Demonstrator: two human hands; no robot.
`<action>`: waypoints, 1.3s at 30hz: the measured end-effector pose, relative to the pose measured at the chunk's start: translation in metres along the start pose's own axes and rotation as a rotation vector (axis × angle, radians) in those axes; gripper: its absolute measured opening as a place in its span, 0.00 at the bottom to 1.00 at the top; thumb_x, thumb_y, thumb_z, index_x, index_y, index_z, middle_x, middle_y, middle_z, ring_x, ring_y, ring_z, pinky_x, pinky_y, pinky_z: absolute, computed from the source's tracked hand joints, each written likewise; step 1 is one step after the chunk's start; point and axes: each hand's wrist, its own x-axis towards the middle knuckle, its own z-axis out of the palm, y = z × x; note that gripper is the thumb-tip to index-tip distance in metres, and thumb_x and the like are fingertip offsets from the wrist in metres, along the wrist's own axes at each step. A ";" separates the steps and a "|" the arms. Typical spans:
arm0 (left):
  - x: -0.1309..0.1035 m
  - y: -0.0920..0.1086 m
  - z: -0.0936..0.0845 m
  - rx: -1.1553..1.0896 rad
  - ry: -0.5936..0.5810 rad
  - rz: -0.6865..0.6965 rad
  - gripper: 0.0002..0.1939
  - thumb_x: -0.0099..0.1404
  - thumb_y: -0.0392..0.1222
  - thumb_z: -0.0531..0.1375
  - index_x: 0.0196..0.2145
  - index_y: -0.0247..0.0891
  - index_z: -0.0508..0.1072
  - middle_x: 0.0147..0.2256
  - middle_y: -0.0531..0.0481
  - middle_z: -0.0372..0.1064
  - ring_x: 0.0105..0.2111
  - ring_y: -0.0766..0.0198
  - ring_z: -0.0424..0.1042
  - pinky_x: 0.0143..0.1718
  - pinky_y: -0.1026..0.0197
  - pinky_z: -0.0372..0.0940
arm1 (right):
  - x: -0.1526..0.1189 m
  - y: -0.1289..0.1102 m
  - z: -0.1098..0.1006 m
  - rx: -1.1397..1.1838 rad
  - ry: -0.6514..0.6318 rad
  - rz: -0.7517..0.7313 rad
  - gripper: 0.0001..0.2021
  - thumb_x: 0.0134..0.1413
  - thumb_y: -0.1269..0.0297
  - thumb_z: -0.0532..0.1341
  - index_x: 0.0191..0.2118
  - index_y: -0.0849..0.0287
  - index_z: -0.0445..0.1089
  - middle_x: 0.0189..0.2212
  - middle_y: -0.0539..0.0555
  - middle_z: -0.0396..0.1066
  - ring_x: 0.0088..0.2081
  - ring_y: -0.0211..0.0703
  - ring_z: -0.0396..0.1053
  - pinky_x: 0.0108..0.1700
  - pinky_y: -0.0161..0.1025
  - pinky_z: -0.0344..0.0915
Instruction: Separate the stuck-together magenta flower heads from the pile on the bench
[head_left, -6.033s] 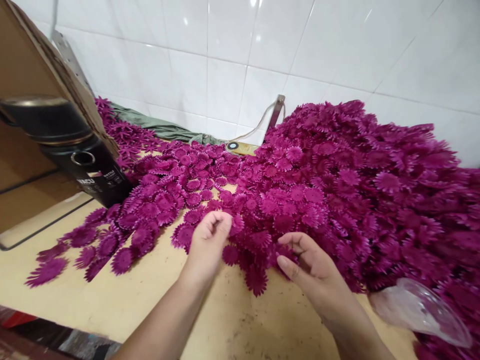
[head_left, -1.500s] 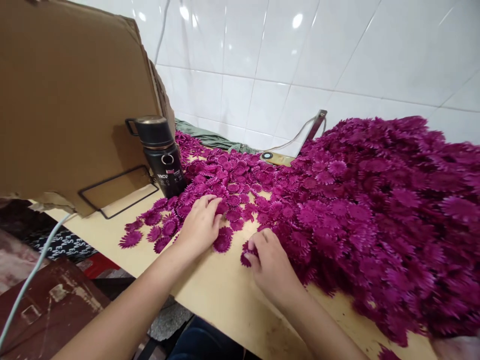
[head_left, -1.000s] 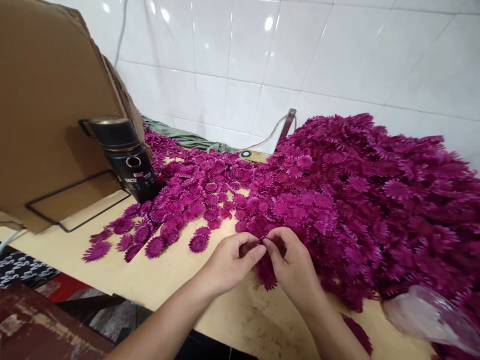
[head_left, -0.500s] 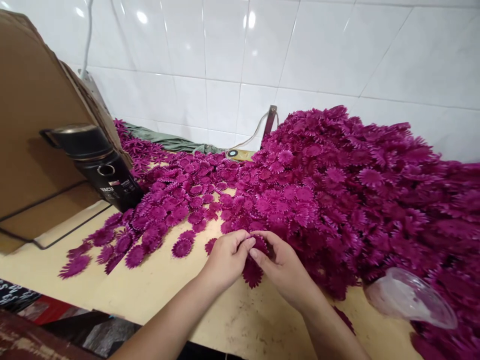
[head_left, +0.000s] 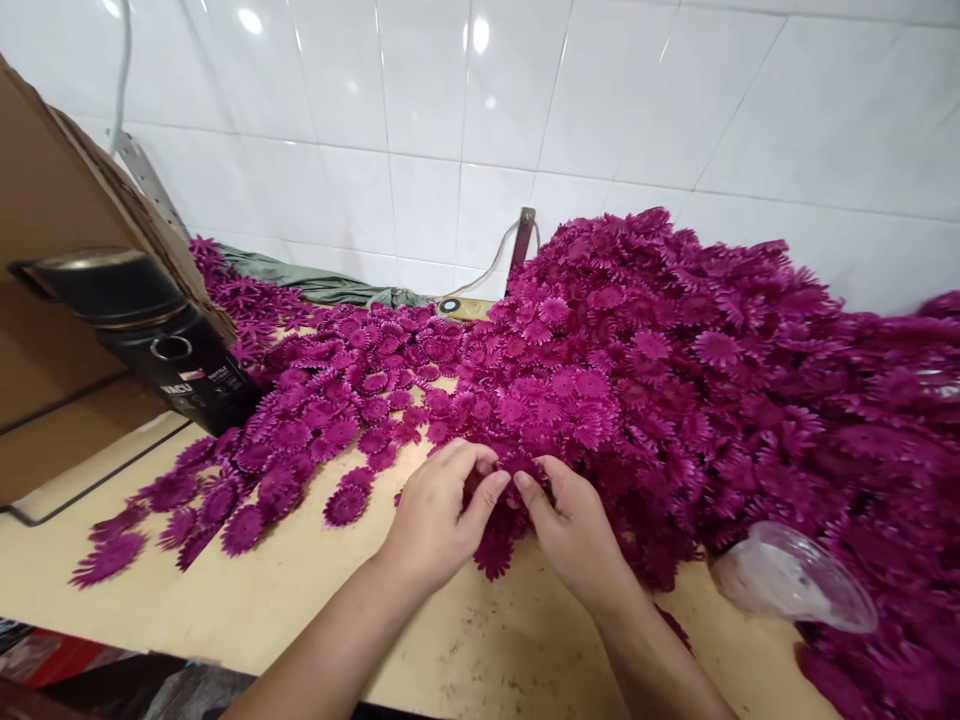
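My left hand [head_left: 446, 505] and my right hand [head_left: 574, 525] meet at the front edge of a large heap of magenta artificial flower heads [head_left: 675, 390]. Between my fingertips is a magenta flower head [head_left: 519, 466], pinched by thumb and forefinger on either side. Its lower part merges with the flowers behind, so its outline is hard to make out. Just below my hands, another flower head [head_left: 493, 555] rests on the tabletop [head_left: 480, 640].
A black vacuum bottle [head_left: 169, 340] leans beside a cardboard box [head_left: 67, 220] at the left. On the right lies a clear plastic cup [head_left: 795, 580] among the flowers. A green cloth [head_left: 315, 278] and a yellow tool [head_left: 465, 308] lie along the white tiled wall [head_left: 600, 100].
The view has shifted slightly, so the bottle and box sit farther left. My hands have drawn a little apart, with the flower head now showing between their fingertips.
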 end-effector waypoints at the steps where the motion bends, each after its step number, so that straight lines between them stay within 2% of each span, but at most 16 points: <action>1: 0.000 0.001 0.002 -0.045 0.011 0.020 0.10 0.63 0.45 0.50 0.37 0.39 0.66 0.35 0.48 0.68 0.36 0.61 0.66 0.38 0.60 0.60 | 0.000 0.000 0.000 -0.018 0.008 0.000 0.11 0.54 0.61 0.50 0.25 0.59 0.60 0.20 0.50 0.63 0.23 0.37 0.59 0.26 0.34 0.56; 4: 0.000 0.006 0.008 -0.168 -0.010 0.050 0.13 0.60 0.43 0.54 0.43 0.40 0.66 0.40 0.47 0.67 0.42 0.60 0.65 0.43 0.58 0.60 | 0.002 0.000 0.000 0.025 0.025 0.038 0.16 0.55 0.57 0.48 0.20 0.58 0.55 0.16 0.47 0.57 0.20 0.34 0.54 0.23 0.33 0.52; 8: 0.003 0.013 0.014 -0.327 -0.074 0.009 0.09 0.58 0.39 0.56 0.38 0.41 0.69 0.36 0.50 0.69 0.38 0.62 0.67 0.41 0.60 0.62 | 0.006 0.002 -0.003 0.146 0.006 0.107 0.19 0.54 0.53 0.49 0.19 0.59 0.55 0.16 0.46 0.51 0.20 0.33 0.50 0.21 0.32 0.49; 11: 0.009 0.015 0.016 -0.414 -0.025 -0.053 0.07 0.58 0.37 0.54 0.34 0.40 0.71 0.33 0.51 0.70 0.35 0.64 0.68 0.39 0.62 0.62 | 0.004 0.001 -0.005 0.243 -0.014 0.083 0.17 0.55 0.54 0.48 0.21 0.59 0.57 0.19 0.46 0.52 0.22 0.33 0.52 0.24 0.32 0.52; 14: 0.017 0.014 0.014 -0.495 0.016 -0.146 0.06 0.58 0.37 0.54 0.28 0.38 0.70 0.28 0.53 0.69 0.30 0.66 0.67 0.34 0.64 0.61 | 0.000 0.001 -0.004 0.326 -0.089 0.054 0.12 0.53 0.57 0.51 0.26 0.60 0.59 0.22 0.47 0.56 0.25 0.35 0.55 0.28 0.33 0.57; 18: 0.026 0.013 0.011 -0.621 0.107 -0.310 0.06 0.56 0.38 0.54 0.23 0.37 0.66 0.20 0.57 0.61 0.22 0.70 0.60 0.26 0.67 0.58 | -0.002 -0.001 -0.002 0.425 -0.101 0.092 0.08 0.49 0.61 0.55 0.33 0.60 0.61 0.26 0.49 0.61 0.28 0.36 0.59 0.33 0.35 0.60; 20: 0.030 0.013 0.012 -0.680 0.155 -0.359 0.06 0.55 0.38 0.55 0.22 0.36 0.64 0.18 0.58 0.58 0.20 0.71 0.57 0.24 0.67 0.56 | -0.003 -0.003 -0.002 0.457 -0.090 0.114 0.07 0.49 0.61 0.55 0.32 0.59 0.61 0.25 0.49 0.61 0.27 0.36 0.59 0.31 0.35 0.60; 24: 0.041 0.009 0.010 -0.759 0.232 -0.396 0.06 0.53 0.39 0.56 0.22 0.36 0.64 0.19 0.58 0.59 0.20 0.71 0.57 0.24 0.67 0.55 | -0.009 -0.008 -0.006 0.405 -0.074 0.124 0.06 0.49 0.62 0.54 0.30 0.59 0.60 0.23 0.48 0.60 0.25 0.35 0.58 0.28 0.34 0.59; 27: 0.052 0.001 0.001 -0.735 0.393 -0.460 0.06 0.54 0.42 0.55 0.23 0.37 0.64 0.17 0.60 0.56 0.18 0.71 0.55 0.22 0.67 0.53 | -0.019 -0.006 -0.015 0.347 -0.093 0.132 0.05 0.49 0.63 0.54 0.31 0.58 0.62 0.23 0.49 0.61 0.26 0.37 0.60 0.28 0.34 0.60; 28: 0.055 -0.001 -0.002 -0.703 0.441 -0.432 0.05 0.54 0.41 0.55 0.24 0.38 0.64 0.18 0.60 0.56 0.18 0.71 0.55 0.23 0.67 0.54 | -0.021 -0.004 -0.019 0.340 -0.086 0.135 0.05 0.49 0.63 0.54 0.31 0.58 0.62 0.24 0.49 0.62 0.27 0.37 0.60 0.29 0.34 0.60; 29: 0.056 -0.003 -0.004 -0.667 0.434 -0.381 0.05 0.53 0.41 0.56 0.25 0.38 0.64 0.20 0.59 0.58 0.20 0.71 0.57 0.24 0.67 0.56 | -0.021 -0.002 -0.022 0.337 -0.064 0.137 0.06 0.49 0.62 0.54 0.32 0.58 0.63 0.24 0.50 0.62 0.27 0.37 0.61 0.29 0.35 0.61; 33: 0.050 -0.003 0.002 -0.511 0.104 -0.208 0.04 0.51 0.36 0.58 0.28 0.37 0.69 0.30 0.52 0.67 0.32 0.65 0.66 0.38 0.61 0.61 | -0.015 0.006 -0.033 0.385 0.056 0.152 0.12 0.46 0.60 0.57 0.38 0.59 0.64 0.29 0.52 0.66 0.30 0.40 0.64 0.33 0.37 0.63; 34: 0.047 -0.001 0.005 -0.462 0.066 -0.183 0.05 0.51 0.35 0.57 0.29 0.37 0.70 0.33 0.50 0.67 0.35 0.63 0.67 0.41 0.59 0.61 | -0.013 0.007 -0.034 0.417 0.056 0.153 0.13 0.46 0.60 0.57 0.39 0.59 0.64 0.30 0.53 0.67 0.32 0.40 0.64 0.35 0.37 0.63; 37: 0.037 0.006 0.012 -0.333 0.086 -0.093 0.08 0.54 0.34 0.55 0.33 0.37 0.70 0.38 0.47 0.67 0.42 0.61 0.66 0.47 0.56 0.58 | -0.009 0.008 -0.035 0.491 0.021 0.153 0.11 0.48 0.59 0.56 0.37 0.59 0.64 0.30 0.52 0.67 0.32 0.40 0.64 0.37 0.38 0.63; 39: 0.032 0.012 0.014 -0.300 0.068 -0.033 0.09 0.56 0.35 0.53 0.35 0.37 0.70 0.38 0.47 0.67 0.42 0.61 0.66 0.47 0.57 0.59 | -0.009 0.009 -0.035 0.477 0.017 0.152 0.10 0.49 0.58 0.56 0.34 0.60 0.64 0.28 0.51 0.65 0.30 0.38 0.62 0.36 0.37 0.62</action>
